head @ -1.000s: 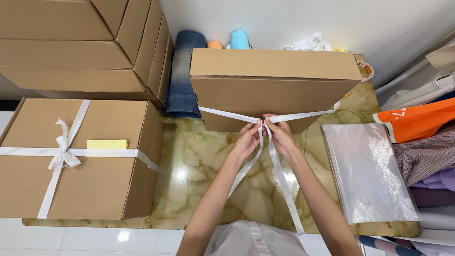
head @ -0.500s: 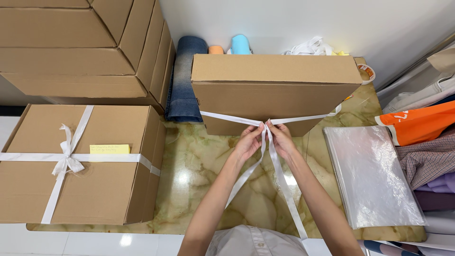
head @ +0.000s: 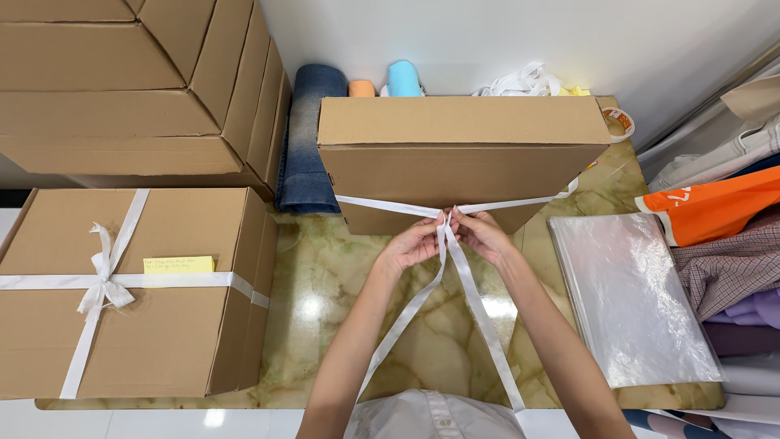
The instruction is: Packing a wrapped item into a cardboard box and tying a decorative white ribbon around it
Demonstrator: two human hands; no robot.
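A brown cardboard box (head: pixel 463 154) stands on a marbled green tabletop (head: pixel 325 301). A white ribbon (head: pixel 382 205) runs across its near side. My left hand (head: pixel 413 244) and my right hand (head: pixel 481 233) meet at the middle of that side, each pinching the ribbon where its two ends cross. The two loose tails (head: pixel 479 313) hang down toward me over the table.
At left sits a closed box (head: pixel 154 325) tied with a white ribbon bow (head: pixel 101 280) and bearing a yellow note. Stacked cartons (head: pixel 122 89) stand behind it. Rolled denim (head: pixel 307 138), clear plastic bags (head: pixel 630 297) and folded clothes (head: pixel 719 236) lie around.
Both hands stay at the ribbon crossing on the box's near side; fingers have shifted slightly on the ribbon. The view has drifted a little.
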